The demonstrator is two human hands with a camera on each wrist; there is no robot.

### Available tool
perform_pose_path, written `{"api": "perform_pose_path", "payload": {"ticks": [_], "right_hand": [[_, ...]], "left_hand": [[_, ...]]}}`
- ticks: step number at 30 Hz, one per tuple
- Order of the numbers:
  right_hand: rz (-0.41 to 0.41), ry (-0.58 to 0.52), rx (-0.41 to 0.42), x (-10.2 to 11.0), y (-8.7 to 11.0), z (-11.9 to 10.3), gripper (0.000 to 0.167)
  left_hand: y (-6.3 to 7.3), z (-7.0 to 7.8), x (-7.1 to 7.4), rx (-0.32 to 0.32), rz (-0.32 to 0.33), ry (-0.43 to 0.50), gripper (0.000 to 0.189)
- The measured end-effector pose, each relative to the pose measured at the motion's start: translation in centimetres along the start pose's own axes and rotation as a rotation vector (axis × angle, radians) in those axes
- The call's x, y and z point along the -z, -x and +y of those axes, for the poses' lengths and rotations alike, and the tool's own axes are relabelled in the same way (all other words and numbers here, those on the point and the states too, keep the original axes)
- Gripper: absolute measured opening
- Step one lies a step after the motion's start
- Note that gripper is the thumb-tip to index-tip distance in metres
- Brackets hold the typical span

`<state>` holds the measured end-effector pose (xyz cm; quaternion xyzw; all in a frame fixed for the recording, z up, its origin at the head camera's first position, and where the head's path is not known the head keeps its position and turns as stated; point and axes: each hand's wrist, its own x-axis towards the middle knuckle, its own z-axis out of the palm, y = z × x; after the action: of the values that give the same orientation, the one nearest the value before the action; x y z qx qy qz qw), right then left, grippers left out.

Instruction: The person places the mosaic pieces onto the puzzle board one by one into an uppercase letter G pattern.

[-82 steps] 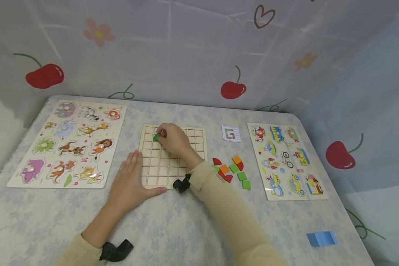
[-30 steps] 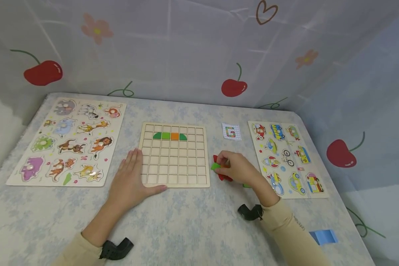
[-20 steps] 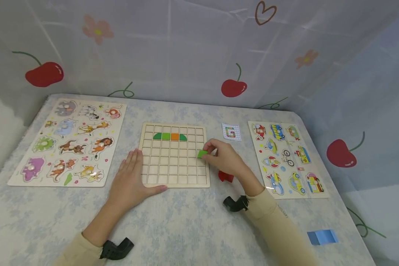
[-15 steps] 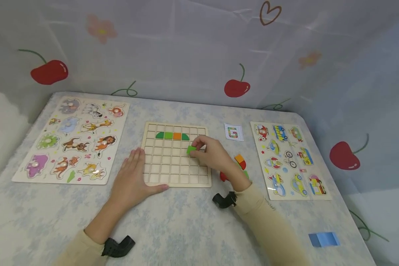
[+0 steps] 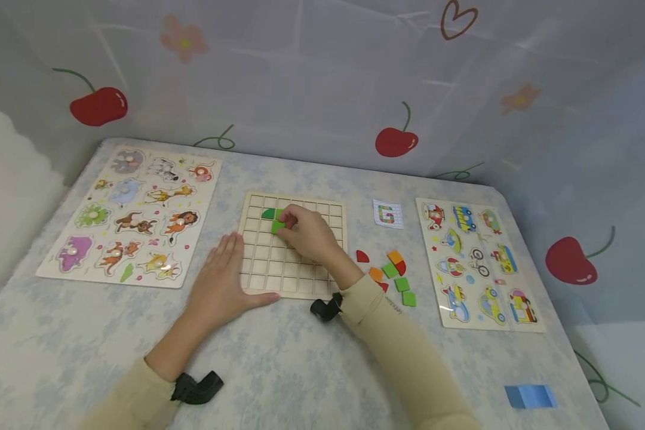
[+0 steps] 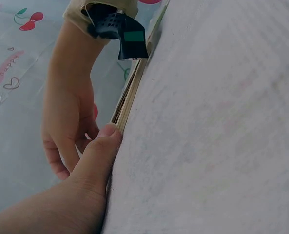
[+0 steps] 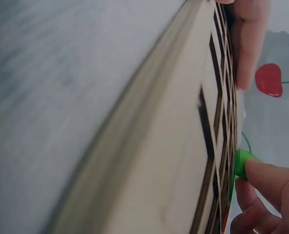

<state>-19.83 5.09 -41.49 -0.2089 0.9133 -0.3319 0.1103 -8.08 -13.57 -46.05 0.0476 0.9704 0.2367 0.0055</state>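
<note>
My right hand pinches a light green square tile between thumb and fingertips over the wooden grid board. In the right wrist view that tile stands tilted at the board's surface. A dark green quarter-round tile and part of another light green tile show in an upper row; the hand covers the rest of that row. With straight fingers my left hand lies along the board's left edge, its thumb spread along the near edge. In the left wrist view the thumb touches the board's side.
Several loose tiles, including a red quarter-round and a green square, lie right of the board. Behind them is a small pattern card. An animal puzzle lies left, a vehicle puzzle right, a folded blue piece near front right.
After setting down a dark green tile in the upper row, my right hand picked up a light green square from the loose pile and carried it left over the board. The left hand stayed put.
</note>
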Motion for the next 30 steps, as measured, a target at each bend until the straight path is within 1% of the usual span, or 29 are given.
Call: {"api": "perform_pose_path", "payload": {"ticks": [7,11,15,18,21,25,30], "right_hand": [[0.016,0.012,-0.012,-1.0,-1.3,-0.3,0.016],[0.029,0.071,-0.003,-1.3,-1.7,-0.8,0.016],[0.020,0.141,0.023,-1.6,-1.7,-1.3,0.020],[-0.002,0.185,0.025,-1.4,-1.4,-1.7,0.024],[-0.020,0.195,0.020,-0.9,-0.8,-1.8,0.027],[-0.035,0.157,0.012,0.2,0.2,-1.3,0.034],[-0.032,0.132,-0.009,2.0,2.0,0.2,0.033]], "left_hand": [[-0.2,0.4,0.1,-0.003,-0.015,-0.003,0.146],[-0.2,0.5,0.0,-0.008,-0.015,-0.001,0.146],[-0.1,0.2,0.0,-0.004,-0.001,-0.005,0.146],[0.0,0.0,-0.1,-0.003,0.012,-0.004,0.146],[0.0,0.0,-0.1,-0.014,0.013,0.004,0.146],[0.0,0.0,-0.1,-0.017,0.007,0.012,0.146],[0.0,0.1,0.0,-0.007,-0.001,0.016,0.146]]}}
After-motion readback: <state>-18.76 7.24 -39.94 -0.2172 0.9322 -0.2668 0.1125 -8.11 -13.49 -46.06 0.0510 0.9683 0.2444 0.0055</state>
